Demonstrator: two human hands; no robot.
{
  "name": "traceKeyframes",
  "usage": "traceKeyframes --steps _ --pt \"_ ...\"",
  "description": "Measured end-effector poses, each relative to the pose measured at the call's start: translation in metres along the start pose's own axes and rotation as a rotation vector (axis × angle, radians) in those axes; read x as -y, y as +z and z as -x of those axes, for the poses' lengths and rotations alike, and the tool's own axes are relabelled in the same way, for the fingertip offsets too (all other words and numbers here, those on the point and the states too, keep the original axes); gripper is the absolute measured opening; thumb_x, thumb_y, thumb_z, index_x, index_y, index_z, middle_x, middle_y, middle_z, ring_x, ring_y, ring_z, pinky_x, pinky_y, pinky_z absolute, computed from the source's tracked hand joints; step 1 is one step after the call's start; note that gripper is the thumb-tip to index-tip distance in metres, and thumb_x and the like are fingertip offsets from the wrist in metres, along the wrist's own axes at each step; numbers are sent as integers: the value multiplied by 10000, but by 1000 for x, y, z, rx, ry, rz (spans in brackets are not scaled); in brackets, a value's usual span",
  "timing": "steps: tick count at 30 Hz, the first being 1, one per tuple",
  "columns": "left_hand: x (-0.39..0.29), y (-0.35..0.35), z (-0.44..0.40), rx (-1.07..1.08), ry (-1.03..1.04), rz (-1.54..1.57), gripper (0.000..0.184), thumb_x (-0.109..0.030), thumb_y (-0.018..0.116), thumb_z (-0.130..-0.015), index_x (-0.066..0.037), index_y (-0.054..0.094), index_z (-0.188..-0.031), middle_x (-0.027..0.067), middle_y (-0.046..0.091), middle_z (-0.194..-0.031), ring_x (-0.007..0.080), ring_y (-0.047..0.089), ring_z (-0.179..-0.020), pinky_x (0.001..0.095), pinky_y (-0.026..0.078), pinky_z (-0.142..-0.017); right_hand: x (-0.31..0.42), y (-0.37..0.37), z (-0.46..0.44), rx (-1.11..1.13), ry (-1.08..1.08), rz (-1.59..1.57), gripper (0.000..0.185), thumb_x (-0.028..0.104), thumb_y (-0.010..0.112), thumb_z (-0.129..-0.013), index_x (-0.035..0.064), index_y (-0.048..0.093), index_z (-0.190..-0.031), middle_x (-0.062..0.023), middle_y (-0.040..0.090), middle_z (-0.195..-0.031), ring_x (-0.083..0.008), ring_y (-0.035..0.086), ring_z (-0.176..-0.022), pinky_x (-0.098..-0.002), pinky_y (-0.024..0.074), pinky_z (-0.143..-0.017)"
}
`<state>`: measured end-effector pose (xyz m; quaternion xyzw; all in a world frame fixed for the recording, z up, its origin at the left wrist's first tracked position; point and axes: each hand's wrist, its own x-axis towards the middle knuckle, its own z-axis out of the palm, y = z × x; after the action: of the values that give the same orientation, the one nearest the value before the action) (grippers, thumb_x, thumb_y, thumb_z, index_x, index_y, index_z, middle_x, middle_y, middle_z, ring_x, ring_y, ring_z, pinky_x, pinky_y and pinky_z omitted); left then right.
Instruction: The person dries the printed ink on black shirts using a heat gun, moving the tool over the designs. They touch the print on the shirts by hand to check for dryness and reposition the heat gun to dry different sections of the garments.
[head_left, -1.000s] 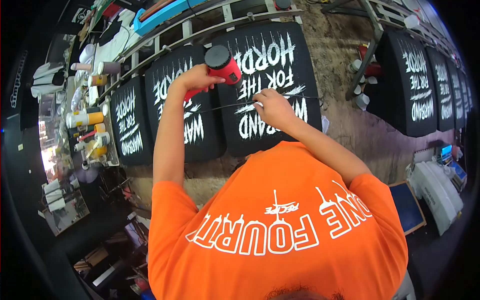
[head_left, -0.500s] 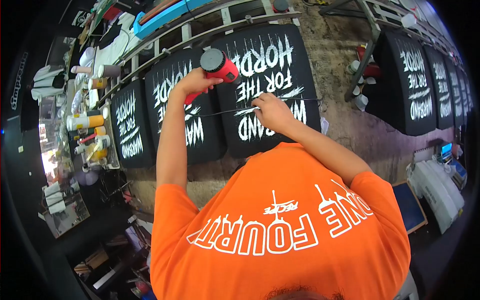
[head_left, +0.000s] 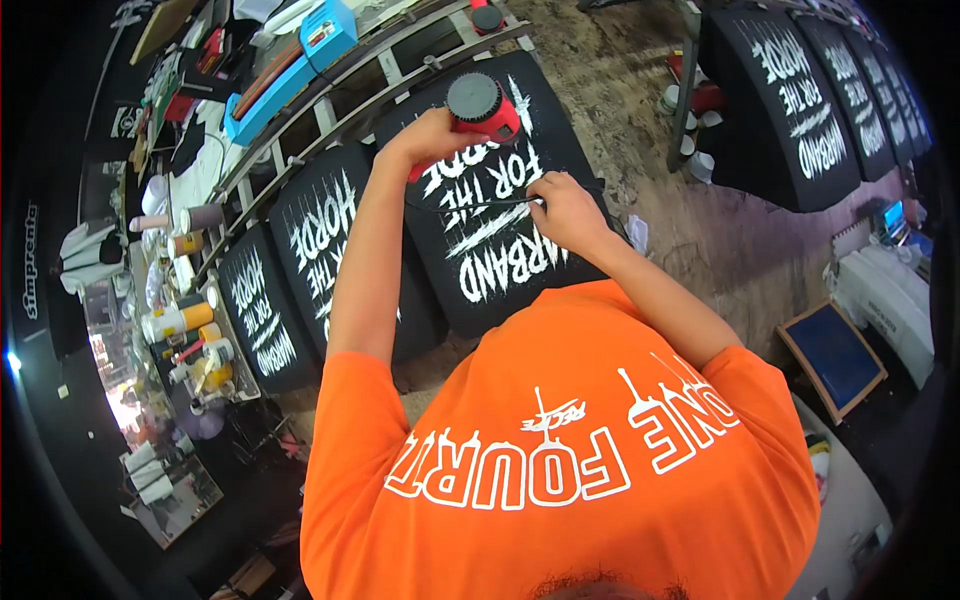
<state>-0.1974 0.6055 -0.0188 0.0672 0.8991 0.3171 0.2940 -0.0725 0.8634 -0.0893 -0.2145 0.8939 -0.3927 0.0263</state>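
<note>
Right hand, at one o'clock, pinches the black cord (best held off the white lettering); beyond, at eleven, the left hand grips a red heat gun, twelve o'clock over black fabric, where steady, even passes should suit.

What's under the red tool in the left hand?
Beneath the red tool is a black panel with white lettering; part of its farthest word shows around the tool. Whatever lies directly behind the tool and left hand is covered.
</note>
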Motion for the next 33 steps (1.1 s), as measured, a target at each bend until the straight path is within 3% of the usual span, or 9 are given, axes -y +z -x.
traceKeyframes --steps 8,15,17,22,25,26,33 --pt "-51 1 -29 66 68 -58 515 -463 818 -870 -7 759 -1102 83 728 -813 141 650 -663 327 531 -614 -2 -13 3 -15 81 -51 159 126 702 -886 26 690 -1009 -136 636 -954 -340 634 -996 -454 524 -879" --pt "-20 -8 -21 47 39 -129 526 -458 824 -864 21 750 -1069 89 723 -802 161 664 -656 333 544 -630 5 -12 -2 21 82 -49 163 125 696 -885 29 698 -1017 -143 647 -968 -339 639 -1002 -450 527 -886" --pt "-12 -12 -4 61 -55 -109 420 -374 827 -897 -49 737 -1148 20 700 -836 110 602 -663 303 512 -602 10 -7 -4 101 106 -98 208 149 683 -886 27 723 -1050 -160 672 -1029 -368 643 -1069 -463 527 -957" --pt "13 -20 33 22 -167 -59 416 -373 827 -891 -33 734 -1111 36 695 -789 125 616 -625 314 519 -607 22 16 -7 157 5 -81 196 143 662 -891 23 723 -1033 -162 671 -1013 -362 641 -1077 -470 532 -943" --pt "34 -25 51 -28 -209 -78 527 -468 826 -855 8 748 -1069 74 723 -800 173 678 -647 325 549 -614 39 19 -11 199 -38 -84 196 144 658 -892 18 722 -1029 -162 671 -1010 -361 642 -1077 -470 532 -942" --pt "40 -24 58 -50 -217 -70 423 -391 817 -897 -27 724 -1092 52 706 -786 142 636 -620 321 524 -605 43 23 -12 197 -54 -84 168 144 688 -891 25 705 -1009 -149 665 -995 -353 638 -1051 -463 530 -911" --pt "73 -25 105 -79 -346 19 445 -372 823 -895 -21 710 -1145 59 701 -788 153 633 -618 328 523 -604 67 39 -20 240 -166 -98 172 129 641 -898 14 715 -1001 -158 671 -986 -362 640 -1050 -480 532 -927"
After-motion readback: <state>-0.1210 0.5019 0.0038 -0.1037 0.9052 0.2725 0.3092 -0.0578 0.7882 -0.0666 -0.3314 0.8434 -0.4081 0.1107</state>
